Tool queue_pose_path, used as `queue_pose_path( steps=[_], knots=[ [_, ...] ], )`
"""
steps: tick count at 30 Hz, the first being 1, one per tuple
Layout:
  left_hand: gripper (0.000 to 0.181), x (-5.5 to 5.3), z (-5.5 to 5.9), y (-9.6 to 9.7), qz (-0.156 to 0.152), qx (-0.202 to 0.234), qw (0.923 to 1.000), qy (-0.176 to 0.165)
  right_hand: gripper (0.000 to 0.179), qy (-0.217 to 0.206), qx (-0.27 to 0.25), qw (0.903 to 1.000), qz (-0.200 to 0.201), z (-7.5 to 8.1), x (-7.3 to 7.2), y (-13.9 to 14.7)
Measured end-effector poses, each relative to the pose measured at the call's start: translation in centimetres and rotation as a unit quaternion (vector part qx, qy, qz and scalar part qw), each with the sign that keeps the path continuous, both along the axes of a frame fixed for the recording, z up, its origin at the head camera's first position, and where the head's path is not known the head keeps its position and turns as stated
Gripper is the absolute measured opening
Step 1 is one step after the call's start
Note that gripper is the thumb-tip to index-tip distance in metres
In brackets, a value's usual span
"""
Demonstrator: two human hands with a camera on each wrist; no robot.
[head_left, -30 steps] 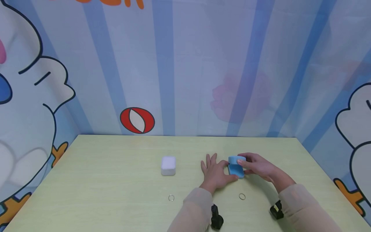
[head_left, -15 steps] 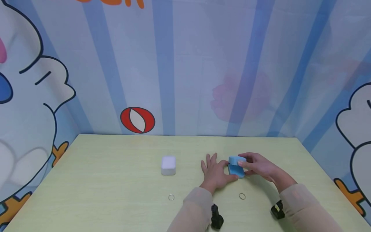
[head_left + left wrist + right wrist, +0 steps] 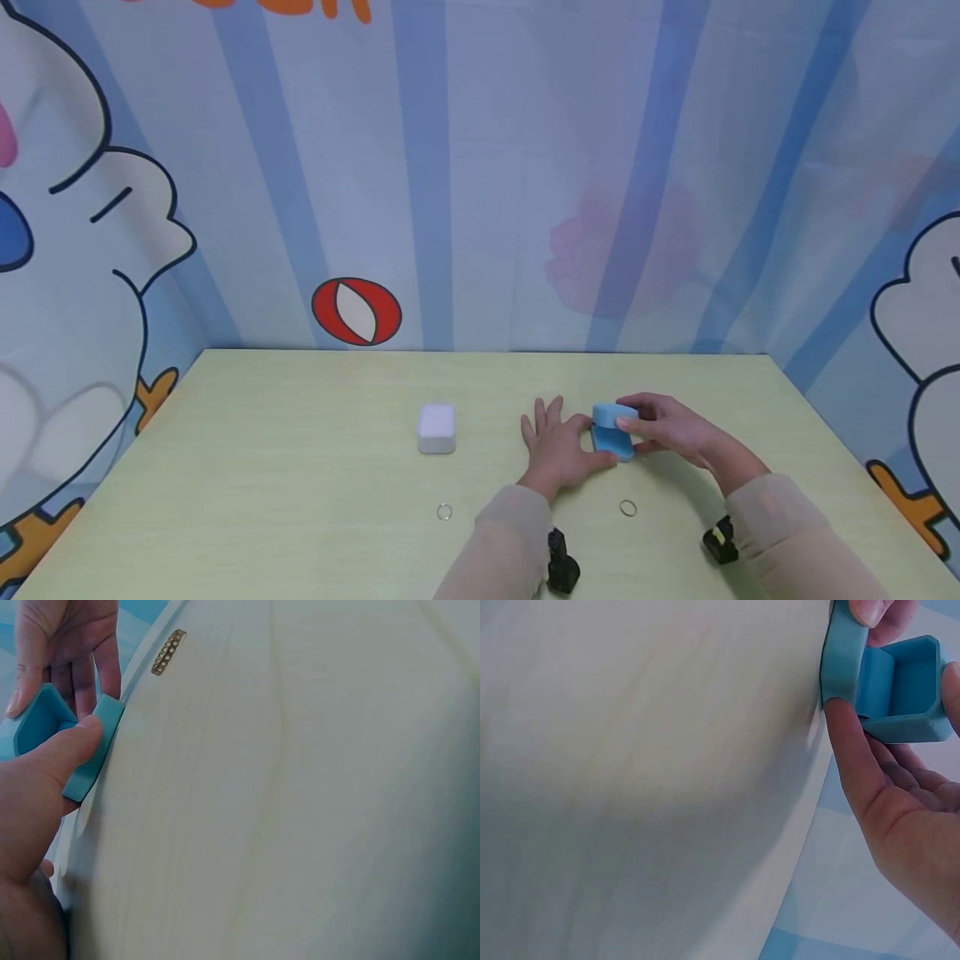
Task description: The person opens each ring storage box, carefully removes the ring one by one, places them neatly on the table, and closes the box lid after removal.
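Observation:
A small light-blue hinged ring box (image 3: 612, 445) stands on the table with its lid (image 3: 609, 414) raised. My left hand (image 3: 557, 454) pinches the box's base between thumb and index finger, the other fingers spread away. From the other side, my right hand (image 3: 675, 431) grips the lid, thumb in front; in the right wrist view its little finger (image 3: 847, 742) touches the base. The hollow lid interior (image 3: 915, 682) shows there. Nearer me lies a ring (image 3: 628, 507), which looks gold and studded in the left wrist view.
A white rounded box (image 3: 437, 429) sits left of my hands. Closer to the front lies a second, silvery ring (image 3: 445, 512). The pale wooden table (image 3: 300, 467) ends at a blue striped backdrop (image 3: 495, 208) with cartoon figures.

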State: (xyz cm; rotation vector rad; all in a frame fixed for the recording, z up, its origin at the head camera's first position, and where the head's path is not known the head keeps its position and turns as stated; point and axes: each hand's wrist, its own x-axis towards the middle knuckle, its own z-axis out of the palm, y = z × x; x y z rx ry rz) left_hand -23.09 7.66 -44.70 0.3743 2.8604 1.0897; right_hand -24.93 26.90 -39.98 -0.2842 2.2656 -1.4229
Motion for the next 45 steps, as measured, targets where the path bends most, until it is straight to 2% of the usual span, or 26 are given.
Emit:
queue_pose_path(
  steps=[12, 18, 26, 35, 45],
  knots=[
    [0.056, 0.04, -0.03, -0.04, 0.002, -0.003, 1.0, 0.001, 0.078, 0.002, 0.028, 0.9992, 0.028, 0.19, -0.13, 0.11],
    [0.056, -0.02, -0.08, -0.01, 0.0, -0.002, 1.0, 0.002, 0.075, -0.004, 0.031, 0.9987, 0.04, 0.26, -0.54, 0.38],
    [0.057, -0.11, 0.04, -0.13, -0.009, 0.0, 1.0, 0.0, 0.072, 0.0, 0.036, 0.9984, 0.044, 0.28, -0.5, 0.45],
    [0.055, 0.17, 0.07, -0.09, -0.003, -0.009, 0.9999, 0.005, 0.071, 0.014, 0.053, 0.9976, 0.043, 0.0, -0.24, 0.52],
    [0.056, 0.02, -0.12, 0.0, 0.0, -0.013, 0.9999, 0.011, 0.069, 0.026, 0.055, 0.9974, 0.039, -0.19, -0.25, 0.65]
  ],
)
